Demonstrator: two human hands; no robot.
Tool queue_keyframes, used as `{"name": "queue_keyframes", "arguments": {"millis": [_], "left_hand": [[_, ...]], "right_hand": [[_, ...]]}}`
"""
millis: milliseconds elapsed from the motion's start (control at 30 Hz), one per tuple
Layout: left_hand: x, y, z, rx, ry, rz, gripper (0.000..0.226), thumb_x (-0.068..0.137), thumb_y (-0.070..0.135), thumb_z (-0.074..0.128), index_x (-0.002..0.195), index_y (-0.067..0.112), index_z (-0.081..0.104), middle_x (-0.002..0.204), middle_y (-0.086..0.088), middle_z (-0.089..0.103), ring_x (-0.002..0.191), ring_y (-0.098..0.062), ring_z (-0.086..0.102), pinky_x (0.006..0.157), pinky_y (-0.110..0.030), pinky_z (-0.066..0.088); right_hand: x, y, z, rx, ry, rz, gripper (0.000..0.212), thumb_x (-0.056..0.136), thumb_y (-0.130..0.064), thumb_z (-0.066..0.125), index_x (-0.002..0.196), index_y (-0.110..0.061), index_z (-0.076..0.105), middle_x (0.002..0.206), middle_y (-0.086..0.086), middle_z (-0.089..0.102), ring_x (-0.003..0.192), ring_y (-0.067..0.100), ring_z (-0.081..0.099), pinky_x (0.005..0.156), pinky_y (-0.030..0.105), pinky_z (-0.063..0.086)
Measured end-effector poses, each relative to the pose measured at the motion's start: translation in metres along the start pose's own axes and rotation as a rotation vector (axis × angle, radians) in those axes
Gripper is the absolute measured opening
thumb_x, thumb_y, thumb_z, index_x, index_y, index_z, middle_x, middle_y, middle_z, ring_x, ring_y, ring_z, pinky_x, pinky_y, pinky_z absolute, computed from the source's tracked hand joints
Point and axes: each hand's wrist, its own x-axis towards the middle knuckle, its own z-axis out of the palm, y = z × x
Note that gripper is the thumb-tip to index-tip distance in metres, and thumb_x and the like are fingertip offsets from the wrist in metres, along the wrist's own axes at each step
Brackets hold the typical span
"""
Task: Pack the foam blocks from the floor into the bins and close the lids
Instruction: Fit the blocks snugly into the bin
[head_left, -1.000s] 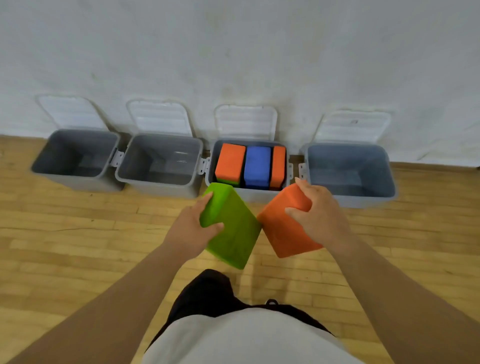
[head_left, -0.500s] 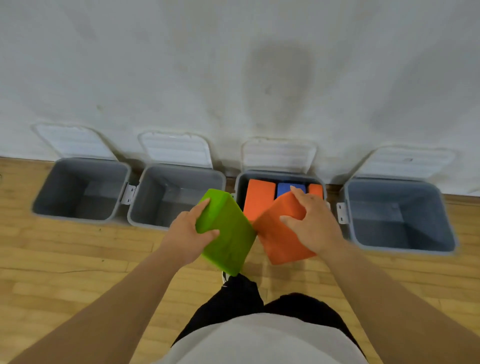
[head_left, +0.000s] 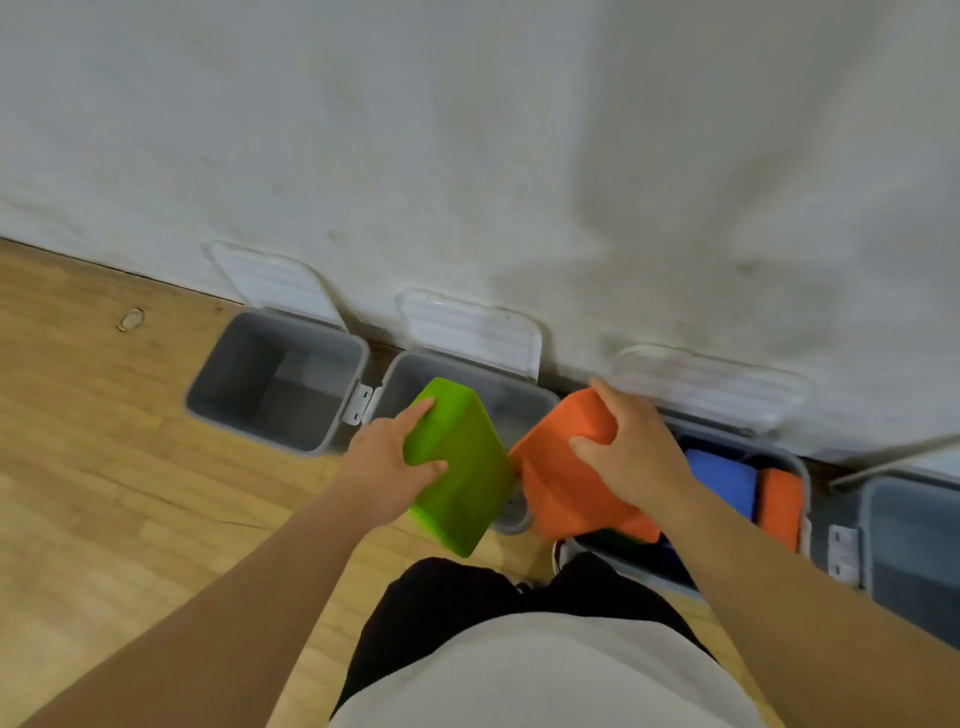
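Two foam blocks, both at the second bin from the left. Left hand grips the green block over its front rim; right hand grips the orange block beside its right edge. Probably light and squashy; best held across the narrow faces.

The green block and the orange block look like matt foam with a fine grain. The bins are smooth grey plastic with a dull sheen. Their lids are white ribbed plastic, possibly translucent, though blur obscures this. The floor is lightly glossy varnished wood strip. The wall is matt, smudged paint.
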Motion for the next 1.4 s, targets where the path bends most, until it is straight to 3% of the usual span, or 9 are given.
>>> {"name": "queue_keyframes", "arguments": {"millis": [133, 267, 467, 667, 867, 1033, 1167, 1300, 1400], "left_hand": [[0.030, -0.029, -0.027, -0.043, -0.005, -0.016, 0.087, 0.081, 0.056, 0.071, 0.149, 0.063, 0.017, 0.131, 0.004, 0.049, 0.119, -0.026, 0.052, 0.096, -0.048, 0.055], [0.074, -0.062, -0.053, -0.016, -0.066, -0.002, 0.086, 0.083, 0.056, 0.070, 0.150, 0.062, 0.016, 0.132, 0.003, 0.046, 0.124, -0.028, 0.049, 0.102, -0.052, 0.050], [0.153, -0.119, -0.091, 0.079, -0.163, 0.069, 0.083, 0.088, 0.048, 0.072, 0.155, 0.050, 0.023, 0.130, 0.002, 0.033, 0.125, -0.029, 0.046, 0.108, -0.049, 0.045], [0.230, -0.158, -0.082, 0.180, -0.377, 0.165, 0.078, 0.090, 0.046, 0.071, 0.154, 0.052, 0.025, 0.139, -0.001, 0.033, 0.126, -0.032, 0.047, 0.105, -0.050, 0.047], [0.323, -0.198, 0.008, 0.179, -0.468, 0.153, 0.075, 0.087, 0.051, 0.071, 0.148, 0.058, 0.029, 0.137, 0.003, 0.036, 0.125, -0.031, 0.047, 0.104, -0.051, 0.048], [0.422, -0.254, 0.128, 0.273, -0.511, 0.225, 0.074, 0.088, 0.052, 0.070, 0.148, 0.058, 0.027, 0.147, -0.005, 0.039, 0.132, -0.035, 0.043, 0.109, -0.056, 0.042], [0.492, -0.293, 0.228, 0.184, -0.595, 0.204, 0.071, 0.087, 0.048, 0.071, 0.142, 0.065, 0.030, 0.150, -0.001, 0.042, 0.132, -0.033, 0.046, 0.105, -0.053, 0.048], [0.538, -0.323, 0.304, 0.025, -0.696, 0.133, 0.074, 0.086, 0.036, 0.078, 0.148, 0.052, 0.039, 0.146, 0.007, 0.048, 0.129, -0.021, 0.053, 0.106, -0.042, 0.050], [0.556, -0.331, 0.334, 0.024, -0.608, 0.159, 0.069, 0.091, 0.029, 0.075, 0.151, 0.038, 0.044, 0.152, -0.003, 0.042, 0.135, -0.024, 0.048, 0.114, -0.035, 0.040]], "right_hand": [[0.037, -0.037, 0.016, -0.024, -0.045, 0.014, 0.082, 0.088, -0.042, 0.066, 0.156, -0.043, 0.020, 0.155, -0.003, 0.024, 0.132, 0.025, 0.046, 0.098, 0.036, 0.046], [0.064, -0.068, 0.047, 0.000, -0.005, 0.119, 0.082, 0.088, -0.043, 0.068, 0.155, -0.045, 0.022, 0.147, -0.004, 0.024, 0.108, 0.018, 0.049, 0.090, 0.034, 0.047], [0.088, -0.099, 0.127, 0.206, 0.290, 0.260, 0.071, 0.082, -0.036, 0.079, 0.144, -0.032, 0.043, 0.144, -0.003, 0.046, 0.128, 0.017, 0.048, 0.103, 0.031, 0.039], [0.105, -0.092, 0.204, 0.200, 0.357, 0.458, 0.074, 0.089, -0.043, 0.073, 0.153, -0.034, 0.037, 0.152, -0.005, 0.043, 0.136, 0.017, 0.045, 0.109, 0.037, 0.040], [0.172, -0.030, 0.272, 0.164, 0.272, 0.573, 0.079, 0.092, -0.045, 0.069, 0.157, -0.039, 0.025, 0.160, -0.007, 0.037, 0.142, 0.019, 0.041, 0.112, 0.041, 0.038], [0.262, 0.054, 0.343, -0.014, 0.148, 0.558, 0.077, 0.091, -0.047, 0.067, 0.154, -0.039, 0.025, 0.149, 0.002, 0.049, 0.132, 0.032, 0.051, 0.104, 0.051, 0.046], [0.333, 0.120, 0.384, -0.133, 0.036, 0.533, 0.070, 0.095, -0.045, 0.063, 0.155, -0.027, 0.031, 0.145, 0.010, 0.052, 0.129, 0.034, 0.052, 0.099, 0.044, 0.045], [0.394, 0.175, 0.413, -0.183, -0.086, 0.484, 0.055, 0.093, -0.048, 0.062, 0.139, -0.019, 0.052, 0.137, 0.013, 0.057, 0.125, 0.033, 0.054, 0.098, 0.039, 0.043], [0.419, 0.197, 0.420, -0.180, -0.108, 0.470, 0.055, 0.096, -0.052, 0.055, 0.139, -0.018, 0.056, 0.142, 0.011, 0.055, 0.129, 0.031, 0.051, 0.098, 0.035, 0.039]]}}
